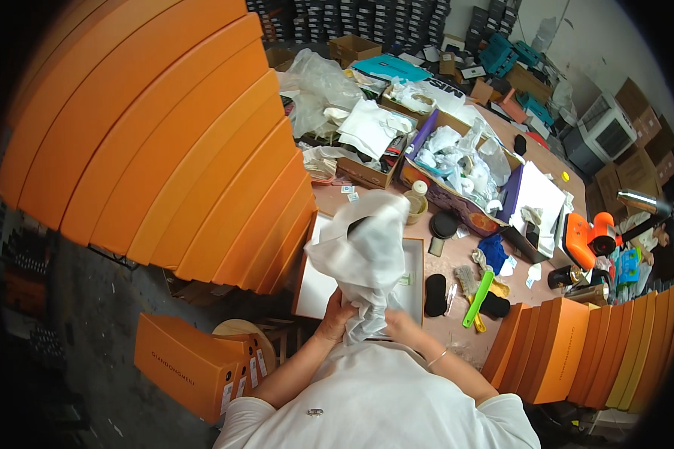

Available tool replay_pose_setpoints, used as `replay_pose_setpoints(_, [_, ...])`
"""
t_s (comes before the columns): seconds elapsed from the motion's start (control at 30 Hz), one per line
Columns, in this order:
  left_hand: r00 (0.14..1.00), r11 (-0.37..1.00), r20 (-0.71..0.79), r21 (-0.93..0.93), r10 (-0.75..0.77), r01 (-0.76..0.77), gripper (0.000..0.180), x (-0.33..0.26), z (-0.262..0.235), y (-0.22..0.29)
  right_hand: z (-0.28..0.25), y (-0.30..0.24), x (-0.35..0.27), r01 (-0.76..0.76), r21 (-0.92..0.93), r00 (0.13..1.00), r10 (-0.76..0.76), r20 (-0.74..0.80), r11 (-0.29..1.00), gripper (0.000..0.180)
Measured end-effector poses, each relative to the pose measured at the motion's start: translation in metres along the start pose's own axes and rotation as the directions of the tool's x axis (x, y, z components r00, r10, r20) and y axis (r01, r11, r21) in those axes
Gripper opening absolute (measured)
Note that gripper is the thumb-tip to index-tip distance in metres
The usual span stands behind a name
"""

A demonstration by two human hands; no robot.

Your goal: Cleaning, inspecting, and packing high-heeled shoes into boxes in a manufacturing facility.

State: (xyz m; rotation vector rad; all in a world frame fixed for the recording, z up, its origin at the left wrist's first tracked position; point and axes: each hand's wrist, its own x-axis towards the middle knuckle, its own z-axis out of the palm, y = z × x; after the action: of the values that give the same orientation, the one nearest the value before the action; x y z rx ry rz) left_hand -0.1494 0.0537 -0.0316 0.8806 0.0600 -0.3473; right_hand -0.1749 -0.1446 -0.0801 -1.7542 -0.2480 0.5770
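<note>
**Both hands bunch white wrapping over an open box**

Cluttered packing room: a pinkish worktop (442, 258) crowded with cartons, bags and small tools, with walls of stacked boxes behind.

At the middle of the view, a white fabric bag or wrapping sheet (365, 258) stands up in a loose column, something dark just showing at its top. The left hand (335, 318) closes its grip around the lower bunch from the 9 o'clock side, and the right hand (398, 323) pinches the same gathered end from 3 o'clock, so the material is held upright close to the body, where both hands can work it.

Directly beneath lies an open orange shoebox with white lining (318, 288), set just under the hands so the bundle hangs over it.

At 3 o'clock from the bundle lie a pair of black insoles (436, 293), a green-handled brush (478, 298) and a blue cloth (493, 251), all near to hand. At 1 o'clock sits a purple-edged carton full of white packing (457, 168). An orange handheld tool (588, 239) rests further right.

Stacks of orange shoeboxes (172, 142) fan out at 10 o'clock, more orange boxes (577, 352) stand on edge at 4 o'clock, and one orange box on the floor (191, 367) lies at 7 o'clock.
</note>
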Motion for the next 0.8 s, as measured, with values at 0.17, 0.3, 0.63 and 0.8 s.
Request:
replay_pose_setpoints(0.17, [0.994,0.903,0.004,0.417,0.113,-0.104,0.069,-0.012,-0.019,-0.013,-0.031,-0.011,0.005,0.162,-0.675,0.930,0.118,0.349,0.719,0.029])
replay_pose_setpoints(0.3, [0.979,0.734,-0.069,0.672,0.191,-0.096,0.064,-0.013,-0.031,-0.002,-0.079,-0.127,-0.013,0.272,-0.555,0.779,-0.518,-0.353,0.786,0.070])
replay_pose_setpoints(0.63, [0.966,0.836,-0.260,0.529,-0.003,0.145,0.046,-0.007,-0.018,-0.014,-0.015,-0.135,-0.005,0.397,-0.853,0.785,-0.606,0.125,0.339,0.010])
replay_pose_setpoints(0.8, [0.962,0.858,-0.266,0.477,-0.066,0.191,0.046,-0.009,-0.028,-0.009,-0.025,-0.121,-0.003,0.440,-0.818,0.772,-0.622,0.134,0.370,0.014])
